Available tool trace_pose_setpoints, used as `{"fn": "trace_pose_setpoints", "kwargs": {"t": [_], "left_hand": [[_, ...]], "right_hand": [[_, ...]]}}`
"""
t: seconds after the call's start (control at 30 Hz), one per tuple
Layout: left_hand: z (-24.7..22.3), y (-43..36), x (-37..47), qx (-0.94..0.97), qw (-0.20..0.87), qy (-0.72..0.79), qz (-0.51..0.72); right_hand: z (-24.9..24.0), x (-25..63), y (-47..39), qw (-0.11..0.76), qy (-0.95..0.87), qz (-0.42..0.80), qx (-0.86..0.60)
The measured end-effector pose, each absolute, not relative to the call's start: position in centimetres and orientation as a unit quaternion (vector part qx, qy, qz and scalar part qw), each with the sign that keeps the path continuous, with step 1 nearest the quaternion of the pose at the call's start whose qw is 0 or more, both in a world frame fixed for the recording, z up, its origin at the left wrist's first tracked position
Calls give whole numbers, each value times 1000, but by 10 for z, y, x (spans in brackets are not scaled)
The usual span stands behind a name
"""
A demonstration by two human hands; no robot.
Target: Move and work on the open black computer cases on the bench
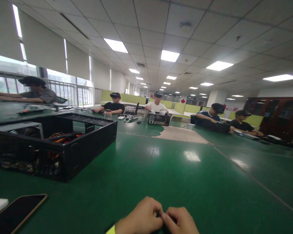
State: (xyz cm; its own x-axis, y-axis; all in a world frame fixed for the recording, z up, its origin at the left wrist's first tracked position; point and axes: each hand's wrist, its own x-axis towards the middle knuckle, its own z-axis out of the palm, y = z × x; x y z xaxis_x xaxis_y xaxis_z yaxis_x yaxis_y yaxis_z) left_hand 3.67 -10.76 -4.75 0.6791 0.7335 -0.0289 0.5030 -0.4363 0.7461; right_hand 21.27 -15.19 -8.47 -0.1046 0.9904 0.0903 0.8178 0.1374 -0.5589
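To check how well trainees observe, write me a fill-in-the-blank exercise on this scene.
1. The left hand and the right hand are above a table whose main surface colour is ____.
2. The open computer case has outer walls coloured ____.
3. Of the wearer's two hands, the one nearer the phone is the ____ one.

Missing words: green; black; left.

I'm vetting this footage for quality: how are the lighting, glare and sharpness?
Head view: ceiling lamps burn out white, leaving glare patches on the green table; the inside of the computer case sinks into shadow; distant detail is soft; edges look stretched.
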Motion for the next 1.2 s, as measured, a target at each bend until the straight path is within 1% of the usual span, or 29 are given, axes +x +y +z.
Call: {"fn": "trace_pose_setpoints", "kwargs": {"t": [0.2,0.37,0.77,1.2], "left_hand": [[-50,-107,36,838,371,372,150],[-44,-109,37,845,348,380,145],[-37,-112,36,852,336,382,121],[-45,-110,36,850,340,379,137]], "right_hand": [[-81,209,-154,226,-714,185,-636],[-83,209,-153,221,-716,179,-638],[-86,213,-150,216,-725,170,-631],[-90,215,-151,225,-726,173,-627]]}}
